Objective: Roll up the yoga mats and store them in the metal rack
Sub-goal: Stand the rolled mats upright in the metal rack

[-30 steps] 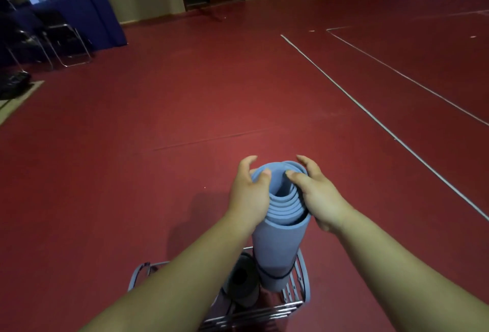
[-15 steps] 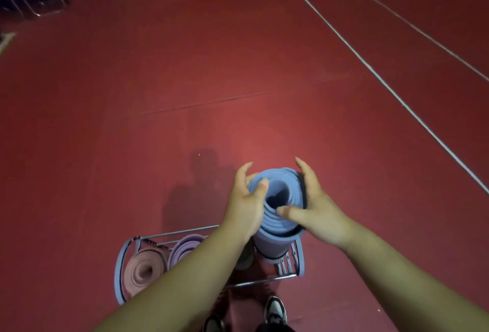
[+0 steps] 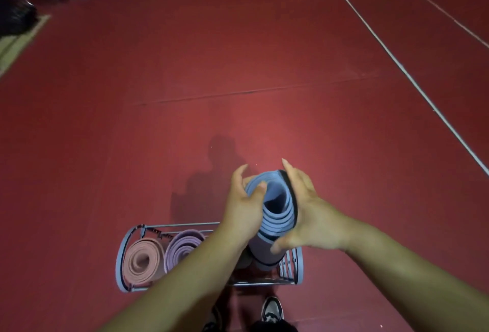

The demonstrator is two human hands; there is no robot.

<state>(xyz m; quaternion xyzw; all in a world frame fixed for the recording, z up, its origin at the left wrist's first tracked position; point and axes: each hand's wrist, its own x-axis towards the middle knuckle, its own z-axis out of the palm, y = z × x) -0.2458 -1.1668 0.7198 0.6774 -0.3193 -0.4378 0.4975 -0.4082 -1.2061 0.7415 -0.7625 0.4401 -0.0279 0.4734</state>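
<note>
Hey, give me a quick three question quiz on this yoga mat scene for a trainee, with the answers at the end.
1. True or false: the blue mat stands upright with its lower end inside the metal rack.
2. Which mat sits at the rack's left end? A. pink mat B. green mat C. black mat
3. Which hand, the left hand or the right hand, has its thumb over the blue mat's top rim?
Key: 1 true; 2 A; 3 left hand.
</note>
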